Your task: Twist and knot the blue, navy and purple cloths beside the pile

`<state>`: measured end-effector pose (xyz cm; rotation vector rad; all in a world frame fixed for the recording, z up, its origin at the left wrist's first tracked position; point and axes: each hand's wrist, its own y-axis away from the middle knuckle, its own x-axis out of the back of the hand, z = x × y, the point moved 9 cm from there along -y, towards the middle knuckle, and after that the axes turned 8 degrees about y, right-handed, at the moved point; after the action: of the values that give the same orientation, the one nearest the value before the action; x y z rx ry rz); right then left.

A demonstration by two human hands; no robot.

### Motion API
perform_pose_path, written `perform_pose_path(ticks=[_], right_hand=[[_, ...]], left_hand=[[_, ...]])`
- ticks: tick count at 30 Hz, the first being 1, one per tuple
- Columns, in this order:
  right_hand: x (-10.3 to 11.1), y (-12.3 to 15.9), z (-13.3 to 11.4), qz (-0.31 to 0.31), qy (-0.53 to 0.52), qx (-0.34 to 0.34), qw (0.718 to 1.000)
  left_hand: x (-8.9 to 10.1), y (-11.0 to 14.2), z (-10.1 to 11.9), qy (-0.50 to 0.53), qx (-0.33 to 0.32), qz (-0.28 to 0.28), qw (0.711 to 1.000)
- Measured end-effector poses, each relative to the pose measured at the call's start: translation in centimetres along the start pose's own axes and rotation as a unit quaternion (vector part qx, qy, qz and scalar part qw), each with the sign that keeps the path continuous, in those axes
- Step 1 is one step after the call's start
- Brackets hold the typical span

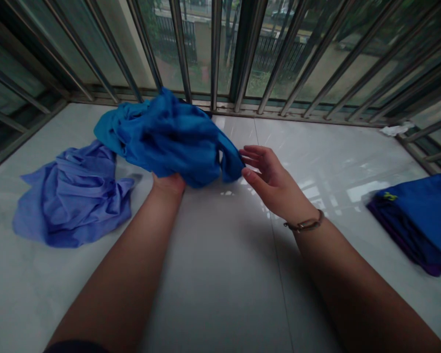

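Observation:
A crumpled bright blue cloth (pixel 165 135) is lifted above the white tiled floor (pixel 220 274). My left hand (pixel 168 184) is under its lower edge, fingers buried in the fabric and gripping it. My right hand (pixel 270 179) is at the cloth's right end, thumb and fingers closing on a hanging corner; a bracelet (pixel 305 224) sits on that wrist.
A rumpled lighter periwinkle cloth (pixel 71 198) lies on the floor at the left. A stack of folded dark blue cloths (pixel 421 220) lies at the right edge. Metal window bars (pixel 215 54) close off the far side and both flanks. A white scrap (pixel 395 130) lies by the right bars.

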<state>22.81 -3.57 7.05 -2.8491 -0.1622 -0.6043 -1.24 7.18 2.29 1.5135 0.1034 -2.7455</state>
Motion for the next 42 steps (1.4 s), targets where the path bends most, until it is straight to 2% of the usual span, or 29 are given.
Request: perform_pose_path(ticks=[2, 3, 5, 7, 8, 9, 11, 12, 13, 14, 16, 19, 21, 23, 25, 27, 29, 31, 32, 33, 36, 37, 39, 42], right_hand=[[0.9, -0.2, 1.3, 0.035, -0.002, -0.026, 0.999], [1.3, -0.3, 1.8, 0.049, -0.003, -0.038, 0.998], [1.9, -0.5, 2.9, 0.065, -0.007, -0.061, 0.996], [2.4, -0.5, 3.9, 0.076, -0.010, -0.088, 0.993], [2.7, -0.5, 4.4, 0.085, -0.009, -0.103, 0.991], [3.2, -0.5, 4.9, 0.097, -0.006, -0.116, 0.988], [4.6, -0.4, 6.1, 0.142, 0.004, -0.145, 0.979], [5.6, -0.3, 6.8, 0.173, 0.005, -0.161, 0.972], [6.7, -0.1, 7.7, 0.209, -0.001, -0.181, 0.961], [7.8, 0.2, 8.6, 0.245, -0.016, -0.204, 0.948], [9.7, 0.7, 10.3, 0.302, -0.064, -0.255, 0.916], [12.4, 1.5, 11.6, 0.344, -0.094, -0.309, 0.881], [15.0, 2.4, 11.0, 0.358, 0.008, -0.332, 0.873], [18.0, 3.9, 9.4, 0.348, 0.206, -0.348, 0.846], [20.4, 6.1, 8.1, 0.316, 0.395, -0.362, 0.783], [22.1, 9.3, 7.7, 0.298, 0.507, -0.386, 0.711], [23.3, 13.1, 8.3, 0.293, 0.555, -0.434, 0.646], [24.1, 17.1, 9.4, 0.299, 0.553, -0.492, 0.602], [24.3, 18.7, 10.0, 0.305, 0.537, -0.511, 0.598], [24.4, 19.9, 10.6, 0.312, 0.518, -0.515, 0.608], [24.6, 21.1, 10.7, 0.347, 0.485, -0.462, 0.656], [24.8, 21.1, 10.4, 0.357, 0.488, -0.442, 0.663], [25.3, 21.0, 9.6, 0.384, 0.498, -0.424, 0.651], [26.5, 20.9, 8.9, 0.429, 0.481, -0.438, 0.627]], left_hand=[[0.4, -0.5, 1.3, 0.042, -0.040, 0.023, 0.998], [0.4, -0.7, 1.3, 0.055, -0.033, 0.028, 0.998], [-0.3, -0.5, -0.3, 0.045, 0.035, 0.014, 0.998], [-1.7, 0.6, -3.0, -0.017, 0.134, -0.043, 0.990], [-2.6, 1.6, -4.7, -0.058, 0.201, -0.090, 0.974], [-3.4, 3.0, -6.6, -0.099, 0.278, -0.147, 0.944], [-4.4, 6.4, -9.2, -0.162, 0.407, -0.259, 0.861], [-4.5, 7.6, -9.8, -0.177, 0.444, -0.297, 0.827], [-4.5, 8.2, -10.0, -0.182, 0.461, -0.314, 0.810], [-4.4, 8.3, -10.0, -0.179, 0.462, -0.312, 0.811], [-3.9, 7.4, -9.7, -0.164, 0.446, -0.267, 0.838], [-3.4, 6.5, -9.4, -0.167, 0.433, -0.216, 0.859], [-3.4, 6.5, -9.5, -0.175, 0.439, -0.213, 0.855], [-3.5, 6.7, -9.6, -0.175, 0.445, -0.212, 0.852], [-3.5, 6.7, -9.6, -0.173, 0.447, -0.211, 0.852], [-3.5, 6.8, -9.6, -0.175, 0.448, -0.212, 0.851], [-3.4, 6.8, -9.7, -0.180, 0.447, -0.213, 0.850], [-3.4, 6.7, -9.7, -0.184, 0.445, -0.213, 0.850], [-3.3, 6.7, -9.7, -0.185, 0.445, -0.214, 0.850], [-3.3, 6.7, -9.8, -0.185, 0.444, -0.214, 0.850], [-3.3, 6.7, -9.8, -0.184, 0.440, -0.213, 0.853], [-3.3, 6.7, -9.8, -0.185, 0.439, -0.212, 0.853], [-3.2, 6.7, -9.8, -0.185, 0.439, -0.211, 0.854], [-3.2, 6.7, -9.8, -0.184, 0.442, -0.208, 0.853]])
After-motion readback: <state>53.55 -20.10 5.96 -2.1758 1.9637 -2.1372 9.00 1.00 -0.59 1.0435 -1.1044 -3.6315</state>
